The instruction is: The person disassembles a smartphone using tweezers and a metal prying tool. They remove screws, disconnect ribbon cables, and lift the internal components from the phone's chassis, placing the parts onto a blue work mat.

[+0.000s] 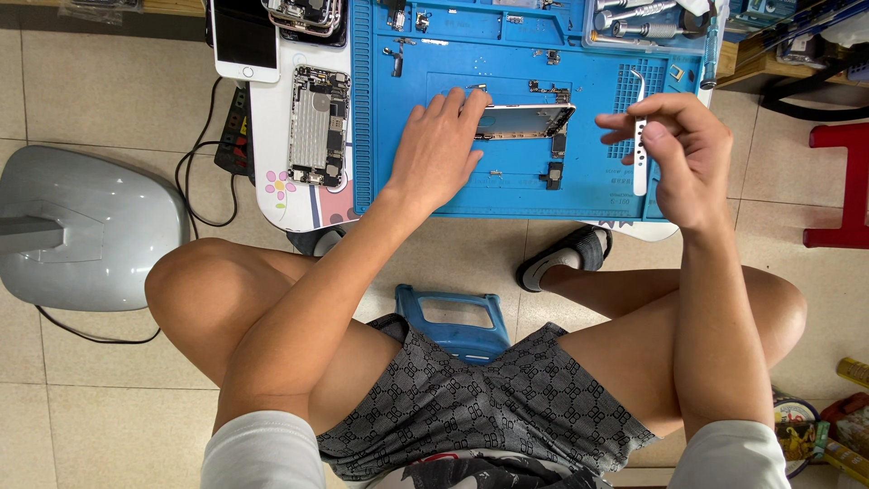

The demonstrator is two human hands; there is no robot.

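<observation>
1. The left hand (436,149), at upper centre of the frame, rests palm down with its fingers spread, pressing the near edge of an opened phone body (523,120) that lies on the blue repair mat (507,195).
2. The right hand (681,149), at upper right, pinches a pair of white tweezers (640,145) between thumb and fingers, closed around the handle; the curved tips point up the frame, well apart from the phone.
3. Small loose parts and a dark flex piece (555,170) lie on the mat just below and beside the phone body.
4. Judged from this, the step in hand is steadying the phone for fine work inside it. The next move calls for bringing the tweezer tips down to the open body with a light, exact touch while the left hand keeps it from sliding.
5. At upper left lie another stripped phone frame (318,127) and a white phone with a dark screen (244,38).
</observation>
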